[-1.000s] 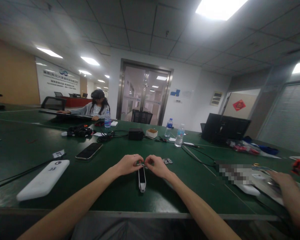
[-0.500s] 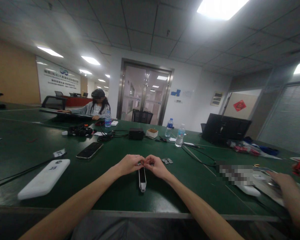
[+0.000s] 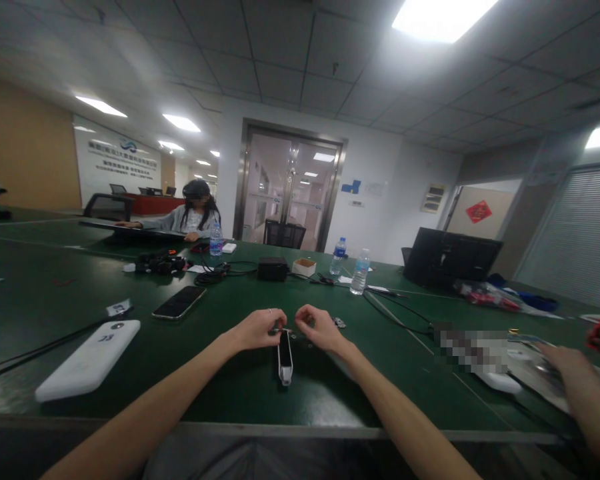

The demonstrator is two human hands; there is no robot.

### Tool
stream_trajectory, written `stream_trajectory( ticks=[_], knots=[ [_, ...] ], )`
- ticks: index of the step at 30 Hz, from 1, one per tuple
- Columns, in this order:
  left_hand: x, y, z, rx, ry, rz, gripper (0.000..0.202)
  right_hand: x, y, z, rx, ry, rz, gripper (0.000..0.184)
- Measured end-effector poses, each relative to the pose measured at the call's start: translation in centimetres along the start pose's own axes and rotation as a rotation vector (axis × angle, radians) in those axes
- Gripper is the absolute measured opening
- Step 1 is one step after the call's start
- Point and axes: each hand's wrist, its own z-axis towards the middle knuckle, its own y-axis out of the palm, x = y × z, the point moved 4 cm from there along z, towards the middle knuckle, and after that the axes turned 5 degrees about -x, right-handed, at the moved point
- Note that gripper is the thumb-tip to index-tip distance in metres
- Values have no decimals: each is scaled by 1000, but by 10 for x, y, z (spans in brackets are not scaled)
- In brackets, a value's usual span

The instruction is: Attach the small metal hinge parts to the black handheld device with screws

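Head view shows you the slim white case (image 3: pixel 285 363) on the counter (image 3: pixel 230 400), right of the phone (image 3: pixel 179 303), your left hand (image 3: pixel 259 330) bent at its far end, your right hand (image 3: pixel 321 331) curled nearby; whether either pinches anything, I cannot tell.

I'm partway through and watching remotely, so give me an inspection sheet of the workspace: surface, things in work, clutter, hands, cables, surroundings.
Surface: green table, with visible seams.
Things in work: narrow white case, dark inside, lying lengthwise toward the person; small grey pieces beyond the right hand.
Clutter: phone and white slab to the left; bottle, black box and small open box farther back.
Left hand: fingers at the case's far end; grip unclear.
Right hand: beside that end, fingers curled; contents unclear.
Cables: tangled black cables beyond the phone; contact with the hands, nothing seen.
Surroundings: seated person opposite; another person's hand at right; monitor; glass doors behind.
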Motion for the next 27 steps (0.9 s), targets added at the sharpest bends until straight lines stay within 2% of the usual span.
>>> stream_trajectory(
  ticks=[3,6,9,11,15,19,22,27],
  knots=[
    [-8,-3,-2,5,-18,17,15,31,-35,-3,100,139,-350,13],
    [-15,-5,-4,-10,-38,28,14,73,-58,-12,93,344,-537,21],
    [-19,-6,-4,-27,-59,46,14,105,-56,-20,-45,447,-544,29],
    [-20,-7,-4,-28,-66,60,14,116,-50,-21,-77,475,-519,27],
    [-23,-8,-5,-58,-90,63,15,121,-45,-16,-38,522,-475,15],
    [-28,-9,-6,-106,-129,73,14,120,-57,-14,60,529,-439,22],
    [-32,-7,-7,-142,-144,60,14,119,-62,-17,120,522,-432,20],
    [-38,-3,-8,-178,-162,-10,14,114,-52,-19,3,498,-482,13]
  ],
)
